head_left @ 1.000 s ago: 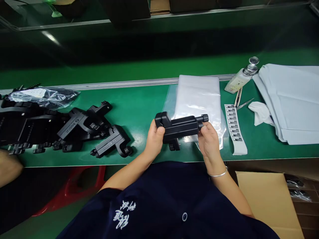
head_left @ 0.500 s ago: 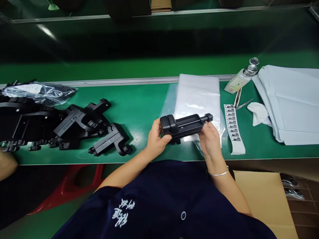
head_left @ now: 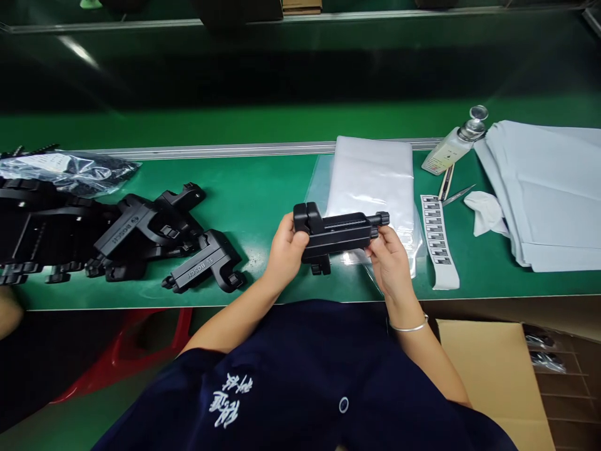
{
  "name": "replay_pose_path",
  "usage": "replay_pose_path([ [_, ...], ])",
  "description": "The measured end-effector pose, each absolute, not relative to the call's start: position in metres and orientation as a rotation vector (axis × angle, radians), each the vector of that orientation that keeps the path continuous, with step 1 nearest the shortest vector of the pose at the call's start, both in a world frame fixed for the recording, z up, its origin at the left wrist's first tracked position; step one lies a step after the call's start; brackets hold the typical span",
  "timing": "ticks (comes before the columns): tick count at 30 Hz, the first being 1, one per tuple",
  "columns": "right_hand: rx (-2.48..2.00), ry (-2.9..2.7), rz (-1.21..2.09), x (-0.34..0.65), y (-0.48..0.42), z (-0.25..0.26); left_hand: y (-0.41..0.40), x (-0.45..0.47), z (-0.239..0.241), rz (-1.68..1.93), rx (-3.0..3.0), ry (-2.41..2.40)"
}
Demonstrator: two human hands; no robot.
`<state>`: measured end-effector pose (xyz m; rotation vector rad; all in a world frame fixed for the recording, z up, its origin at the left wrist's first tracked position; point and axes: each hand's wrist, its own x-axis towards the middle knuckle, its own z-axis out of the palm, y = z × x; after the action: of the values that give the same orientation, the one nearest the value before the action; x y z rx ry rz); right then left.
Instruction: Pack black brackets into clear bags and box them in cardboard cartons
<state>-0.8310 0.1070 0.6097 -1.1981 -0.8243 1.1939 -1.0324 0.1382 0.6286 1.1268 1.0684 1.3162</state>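
Note:
I hold a black plastic clamp part [head_left: 339,233] level above the near edge of the green table [head_left: 263,194]. My left hand [head_left: 285,249] is closed round its blocky left end. My right hand [head_left: 390,260] pinches the knob at its right end. Just behind the part lies a stack of clear plastic bags [head_left: 373,181].
Several more black clamp parts [head_left: 154,232] lie in a pile at the left, with a bagged one [head_left: 66,169] behind. A label strip [head_left: 437,241], tweezers [head_left: 454,195], a bottle [head_left: 451,148], a white cloth [head_left: 486,210] and grey sheets [head_left: 549,194] lie right. An open cardboard box [head_left: 493,369] stands below.
I have turned the black part in my hands: its flat face tipped up toward me, then rolled back. It has also shifted slightly left.

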Motion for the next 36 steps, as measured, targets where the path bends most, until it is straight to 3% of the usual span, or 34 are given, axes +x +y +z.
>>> replay_pose_path([
  [5, -1.231, -0.916, 1.033, -0.830, 0.104, 0.605, 0.141, -1.029, 0.621, 1.281, 0.991, 1.023],
  [11, -1.203, -0.865, 1.171, -0.829, 0.107, 0.608, 0.137, -1.032, 0.623, 1.337, 1.103, 1.026],
  [18, -1.221, -0.897, 1.124, -0.836, 0.105, 0.615, 0.149, -1.028, 0.616, 1.231, 0.605, 1.052],
  [26, -1.134, -1.209, 1.759, -0.866, 0.088, 0.621, 0.165, -1.025, 0.613, 1.170, 0.405, 1.055],
  [33, -1.117, -1.222, 1.821, -0.870, 0.089, 0.626, 0.164, -1.021, 0.621, 1.086, 0.278, 1.070],
  [36, -1.145, -1.180, 1.645, -0.859, 0.088, 0.627, 0.162, -1.022, 0.620, 1.128, 0.389, 1.060],
])
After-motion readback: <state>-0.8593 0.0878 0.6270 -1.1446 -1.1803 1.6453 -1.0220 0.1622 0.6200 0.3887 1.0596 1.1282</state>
